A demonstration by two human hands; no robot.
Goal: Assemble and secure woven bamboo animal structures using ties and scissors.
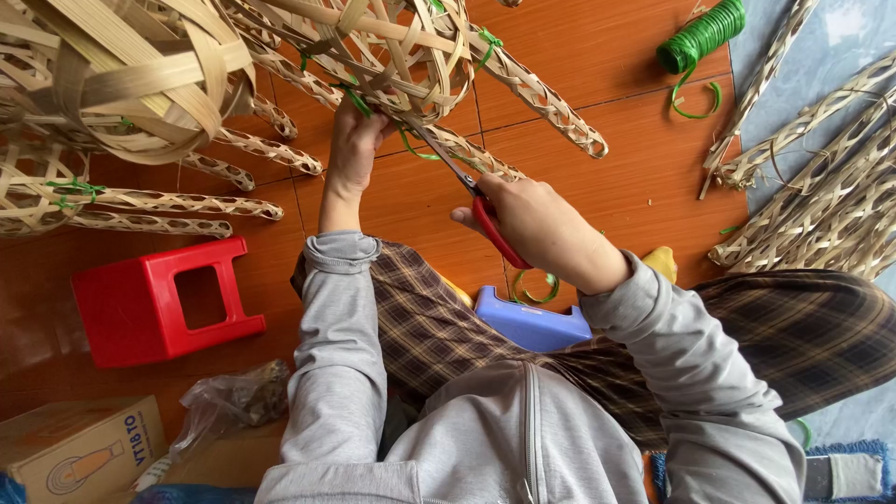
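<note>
In the head view, red-handled scissors (485,219) are grasped in the right hand (541,229), blades aimed at a green plastic tie (357,101) on the woven bamboo basket (392,47), which the left hand (355,140) clasps above the floor. The tie is best snipped close, sparing the bamboo strips.

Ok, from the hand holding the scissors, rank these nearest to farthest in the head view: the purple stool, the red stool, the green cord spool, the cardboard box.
From the right hand gripping the red-handled scissors:
1. Purple stool, just below the hand, by the knees.
2. Green cord spool, up at the top right on the floor.
3. Red stool, off to the left.
4. Cardboard box, bottom left corner, plainly farthest.
</note>
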